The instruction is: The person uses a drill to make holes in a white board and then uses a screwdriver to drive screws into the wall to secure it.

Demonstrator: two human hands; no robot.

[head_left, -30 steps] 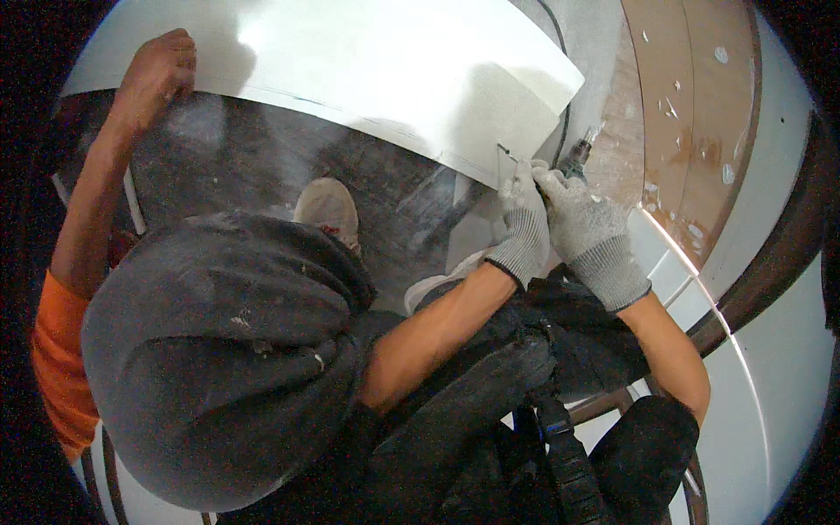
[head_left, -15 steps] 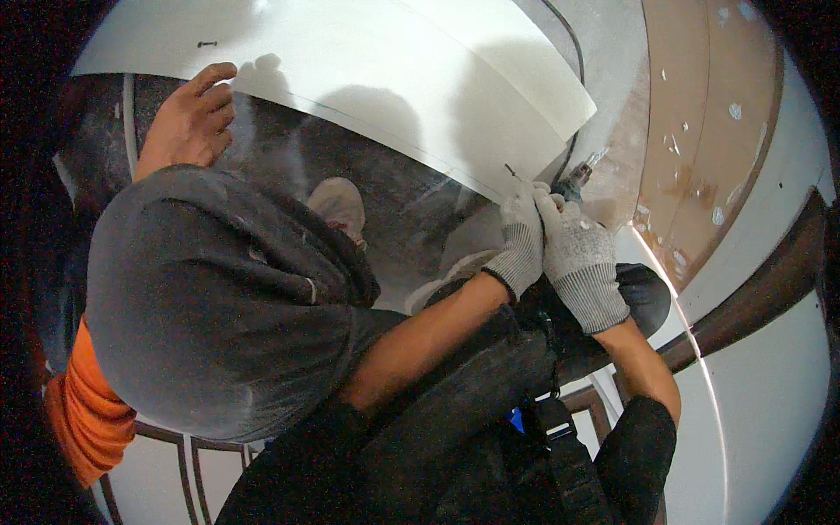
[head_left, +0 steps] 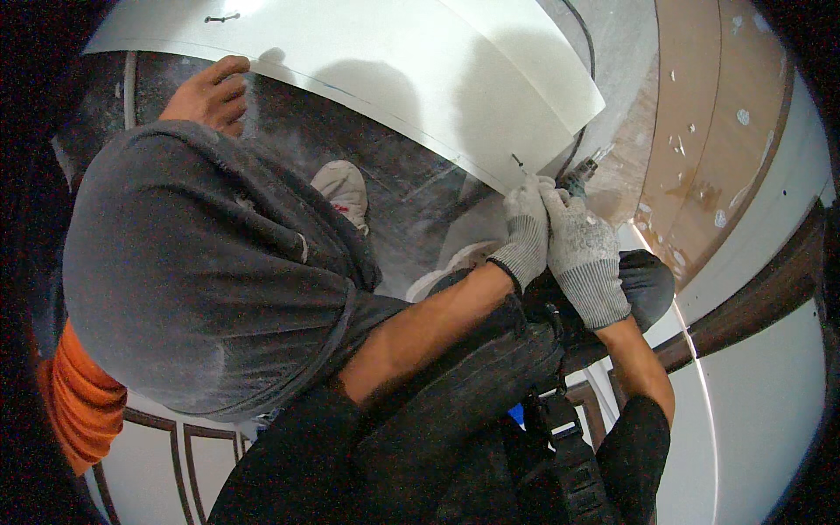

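My left hand (head_left: 528,210) and my right hand (head_left: 584,245), both in grey-white knit gloves, are close together at the corner of a large white board (head_left: 385,52). Their fingers are bent and pressed together; whatever they pinch is too small or hidden to make out. A dark screw (head_left: 518,161) stands at the board's edge, just beyond my left fingertips. Right behind my right fingers shows a power tool (head_left: 578,178) with a greenish body and metal nose, partly covered by the hand. I cannot tell whether that hand touches it.
At left, a person in a grey hood (head_left: 201,271) leans in, a bare hand (head_left: 210,96) by the board's edge. Small dark fasteners (head_left: 221,17) lie on the board. A black cable (head_left: 588,52) runs past its right end. Brown boards (head_left: 691,114) with white spots are at right.
The other person's hood and bare hand have shifted up in the picture, as has the board's left part. My hands stay together at the board's corner, nearly still.
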